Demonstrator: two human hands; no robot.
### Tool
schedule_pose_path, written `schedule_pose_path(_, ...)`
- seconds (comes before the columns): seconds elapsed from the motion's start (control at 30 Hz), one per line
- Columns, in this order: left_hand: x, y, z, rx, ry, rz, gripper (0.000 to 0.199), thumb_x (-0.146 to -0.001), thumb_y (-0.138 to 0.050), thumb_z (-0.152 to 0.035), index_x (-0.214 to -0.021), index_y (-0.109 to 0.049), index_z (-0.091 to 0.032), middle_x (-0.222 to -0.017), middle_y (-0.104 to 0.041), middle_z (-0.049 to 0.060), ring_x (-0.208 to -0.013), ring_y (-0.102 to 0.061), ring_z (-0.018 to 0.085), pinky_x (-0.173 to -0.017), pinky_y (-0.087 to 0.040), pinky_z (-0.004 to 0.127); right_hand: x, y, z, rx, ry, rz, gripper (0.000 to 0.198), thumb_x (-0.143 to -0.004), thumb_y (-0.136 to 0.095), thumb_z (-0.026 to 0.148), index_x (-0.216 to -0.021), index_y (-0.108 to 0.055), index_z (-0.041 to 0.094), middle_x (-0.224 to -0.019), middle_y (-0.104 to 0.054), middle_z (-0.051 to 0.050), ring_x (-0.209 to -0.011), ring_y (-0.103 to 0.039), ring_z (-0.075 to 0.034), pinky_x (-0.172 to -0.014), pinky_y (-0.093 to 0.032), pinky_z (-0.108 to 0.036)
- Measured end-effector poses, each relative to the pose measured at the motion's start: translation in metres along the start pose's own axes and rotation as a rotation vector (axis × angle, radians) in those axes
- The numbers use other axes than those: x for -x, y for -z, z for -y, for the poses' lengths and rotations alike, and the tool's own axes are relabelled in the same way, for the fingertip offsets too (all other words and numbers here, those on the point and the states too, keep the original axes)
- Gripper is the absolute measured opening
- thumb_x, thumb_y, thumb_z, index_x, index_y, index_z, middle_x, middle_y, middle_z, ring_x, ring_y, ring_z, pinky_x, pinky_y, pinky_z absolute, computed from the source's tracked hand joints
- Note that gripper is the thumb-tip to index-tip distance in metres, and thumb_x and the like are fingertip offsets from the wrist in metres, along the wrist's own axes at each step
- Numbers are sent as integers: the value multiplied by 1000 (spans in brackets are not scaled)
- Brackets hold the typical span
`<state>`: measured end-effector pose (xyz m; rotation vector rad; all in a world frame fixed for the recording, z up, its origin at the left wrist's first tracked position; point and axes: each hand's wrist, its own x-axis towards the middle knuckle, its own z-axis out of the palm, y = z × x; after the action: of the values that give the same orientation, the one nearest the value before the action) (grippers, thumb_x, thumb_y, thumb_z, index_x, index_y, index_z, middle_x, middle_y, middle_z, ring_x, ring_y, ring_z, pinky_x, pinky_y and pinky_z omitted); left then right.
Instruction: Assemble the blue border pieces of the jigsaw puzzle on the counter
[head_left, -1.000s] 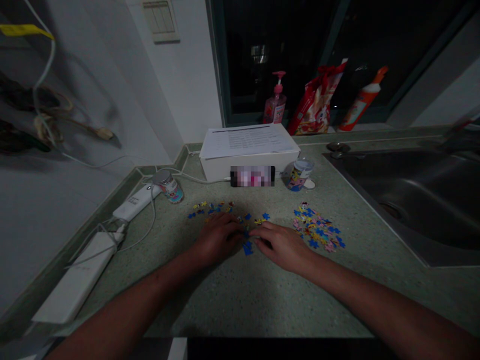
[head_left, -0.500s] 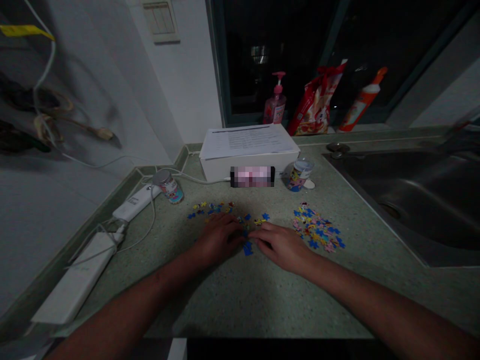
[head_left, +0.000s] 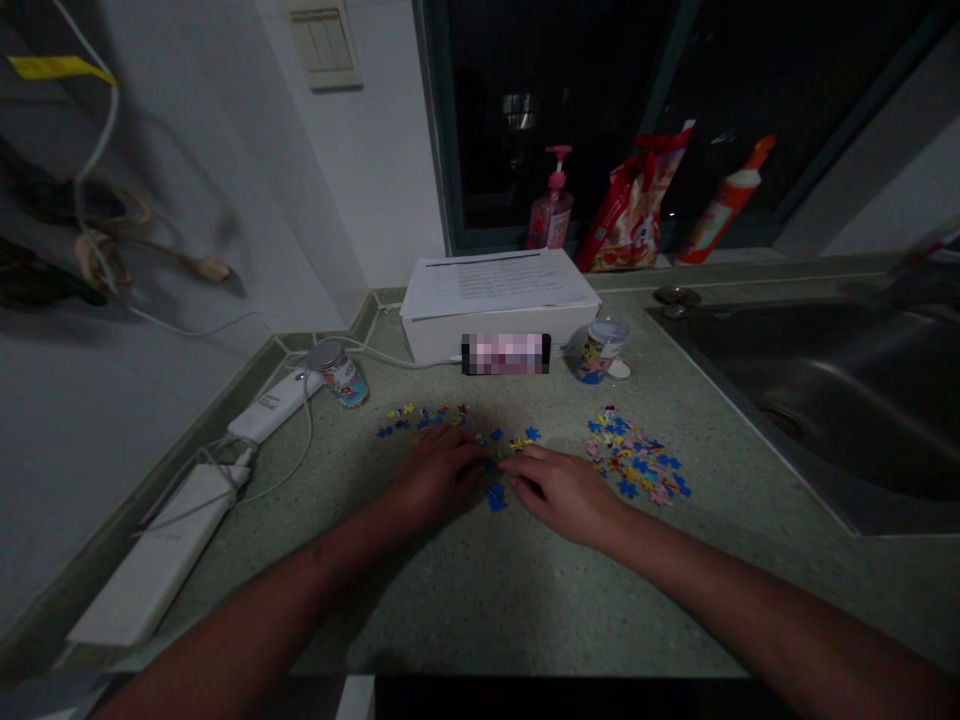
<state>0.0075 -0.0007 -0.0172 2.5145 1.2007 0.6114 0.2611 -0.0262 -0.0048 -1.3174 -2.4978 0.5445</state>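
My left hand (head_left: pixel 440 468) and my right hand (head_left: pixel 559 488) meet low over the counter, fingertips almost touching. Between them is a small blue jigsaw puzzle piece (head_left: pixel 490 465), pinched by the fingers of both hands; its outline is partly hidden. Just below, nearer me, lie blue puzzle pieces (head_left: pixel 496 497). Beyond the fingertips are a few more pieces, among them a yellow one (head_left: pixel 520 443) and a blue one (head_left: pixel 532 433). A scattered row of pieces (head_left: pixel 424 415) runs behind my left hand, which covers part of it. To the right of my right hand spreads a mixed pile of puzzle pieces (head_left: pixel 636 462).
At the back, a white box (head_left: pixel 495 328) with papers on top has a phone (head_left: pixel 506 354) leaning against it. A clear jar (head_left: pixel 598 350) stands right, a lidded jar (head_left: pixel 339 374) left. Power strips (head_left: pixel 161 555) with cables line the left; a sink (head_left: pixel 825 390) is at right.
Both hands stay nearly in place, with the fingertips still together at the blue piece. The whole view has shifted very slightly; the other objects look unmoved.
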Motion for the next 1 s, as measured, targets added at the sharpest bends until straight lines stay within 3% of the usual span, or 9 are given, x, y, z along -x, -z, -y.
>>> schedule_pose_path(0.23,-1,-3,4,19,-9,1,32,-103,-58,-13,-116,-83,-29,-119,-78,11,-113,-70,34,-102,-57,58,-2,0,1,25,-29,4,37,-108,-54,18,-135,-78,23,-116,-81,-8,-104,-78,-24,-90,-58,-35)
schedule_pose_path(0.5,2,5,-3,-4,-19,10,20,-101,-68,-17,-114,-81,-26,-118,-78,10,-114,-70,33,-102,-56,55,0,4,1,-16,16,-4,30,-103,-63,18,-126,-81,26,-106,-79,-5,-94,-75,-21,-83,-54,-32)
schedule_pose_path(0.6,3,7,-4,-2,-27,6,20,-101,-68,-17,-114,-81,-25,-119,-78,11,-113,-71,33,-101,-56,56,1,6,3,-25,50,28,28,-102,-69,23,-127,-80,26,-102,-76,-4,-87,-72,-20,-79,-52,-32)
schedule_pose_path(0.77,3,9,-4,25,-19,-11,20,-99,-68,-17,-111,-80,-27,-118,-78,9,-113,-71,32,-103,-56,55,3,2,5,17,124,39,34,-99,-78,34,-132,-78,26,-108,-75,-6,-93,-73,-22,-79,-51,-32)
schedule_pose_path(1.0,5,11,-3,50,-7,-31,20,-98,-69,-18,-114,-79,-25,-120,-78,10,-114,-71,32,-106,-56,56,2,2,9,20,64,52,25,-98,-80,29,-123,-77,23,-109,-76,-5,-94,-74,-22,-80,-53,-33)
